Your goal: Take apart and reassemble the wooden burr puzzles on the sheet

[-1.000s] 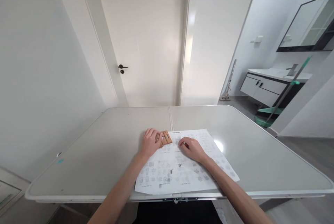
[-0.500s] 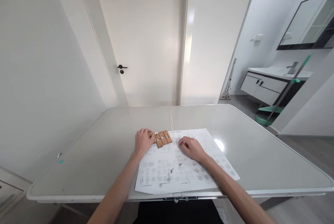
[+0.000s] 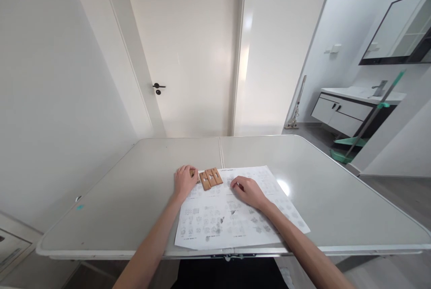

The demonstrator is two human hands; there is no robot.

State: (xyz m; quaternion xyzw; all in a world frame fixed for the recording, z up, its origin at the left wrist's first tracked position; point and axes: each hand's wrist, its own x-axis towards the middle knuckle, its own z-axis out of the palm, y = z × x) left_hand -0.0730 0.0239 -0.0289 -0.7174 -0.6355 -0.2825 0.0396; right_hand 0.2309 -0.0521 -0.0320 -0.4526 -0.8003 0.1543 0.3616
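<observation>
At the upper left corner of a printed white paper sheet [image 3: 215, 208], my left hand [image 3: 185, 181] has its fingers closed on a small brown wooden piece [image 3: 192, 173], mostly hidden under them. Just right of it, three flat wooden pieces with cut-out openings [image 3: 211, 179] lie side by side on the sheet. My right hand [image 3: 248, 190] rests on the paper farther right, its fingers curled in loosely, and nothing shows in them. Rows of faint grey printed patterns cover the sheet.
The sheet lies on a pale folding table [image 3: 134, 181] with a centre seam and a raised white rim. Behind it stands a white door [image 3: 188, 55]. At the right are a washbasin cabinet [image 3: 341, 111], a mop [image 3: 298, 102] and a green dustpan [image 3: 341, 156].
My left hand has shifted slightly left, and a small gap now shows between it and the three wooden pieces. My right hand stays in place.
</observation>
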